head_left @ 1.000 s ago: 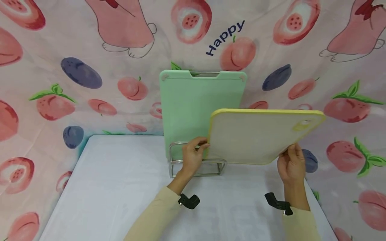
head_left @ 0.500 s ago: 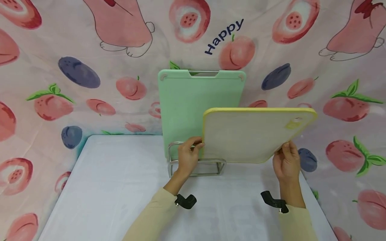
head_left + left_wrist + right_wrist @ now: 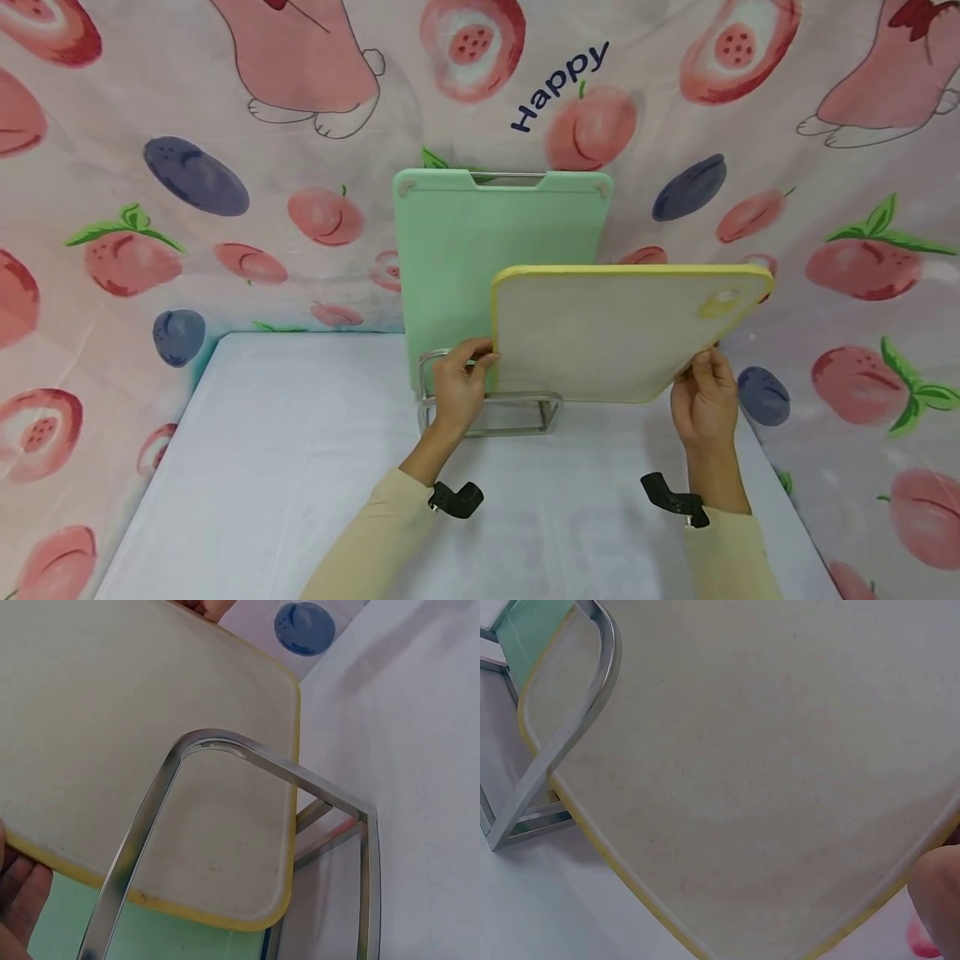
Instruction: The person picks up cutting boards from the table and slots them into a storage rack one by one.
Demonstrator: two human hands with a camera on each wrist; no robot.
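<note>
A cream cutting board (image 3: 600, 333) with a yellow rim is held on its side between both hands, in front of a green cutting board (image 3: 457, 242). My left hand (image 3: 460, 387) pinches its left edge, and my right hand (image 3: 705, 404) grips its lower right edge near the hanging hole. The green board stands upright in a metal rack (image 3: 517, 431). In the left wrist view, the rack's front loop (image 3: 217, 736) crosses in front of the cream board's lower corner. Only part of my right thumb (image 3: 939, 892) appears at the edge of the right wrist view.
The rack stands on a white-covered table (image 3: 300, 467), close to a fruit-print cloth backdrop (image 3: 315, 158). The cream board's right end reaches beyond the rack's right side. A black strap mount (image 3: 457, 500) sits on each wrist.
Both hands have moved left with the cream board, which now overlaps more of the green board. The rack and green board have stayed in place.
</note>
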